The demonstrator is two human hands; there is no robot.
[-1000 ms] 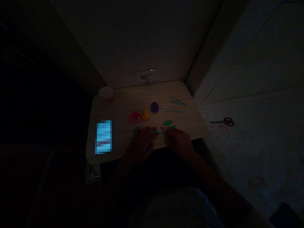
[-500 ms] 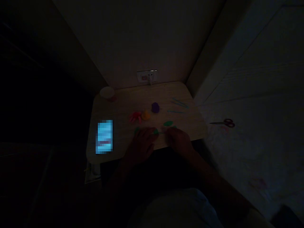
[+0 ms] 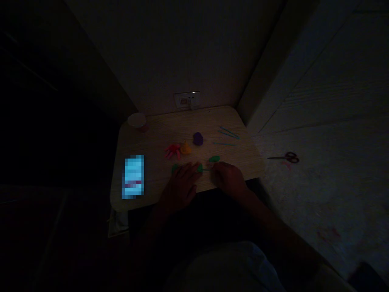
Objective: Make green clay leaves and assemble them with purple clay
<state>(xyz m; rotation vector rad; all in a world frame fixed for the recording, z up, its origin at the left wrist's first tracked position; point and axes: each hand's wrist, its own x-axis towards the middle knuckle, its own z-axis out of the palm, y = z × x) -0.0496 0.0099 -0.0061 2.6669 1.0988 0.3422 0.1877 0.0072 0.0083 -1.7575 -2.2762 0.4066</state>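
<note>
Green clay-like lump [image 3: 199, 168] on thin greenish stick [image 3: 206, 169] lies on the pale wooden table [image 3: 154, 178], at the spread left hand [image 3: 183, 181]; the right hand [image 3: 230, 179] pinches the stick, apparently now hiding a green bit visible earlier, so work seems centred there.

Hands near each other, not touching. Left hand [image 3: 181, 185] palm down, fingers [image 3: 187, 173] extended, angled up and right, slightly spread — thumb [image 3: 192, 190] lower, set apart. Right hand [image 3: 228, 179] bunched, fingers curled, facing left; fingertips too dark to make out. Left forearm [image 3: 159, 213] comes up from lower left, mostly lost in shadow. Right forearm [image 3: 273, 225] slants in from lower right — longer stretch visible, wrist [image 3: 246, 197] about straight.
</note>
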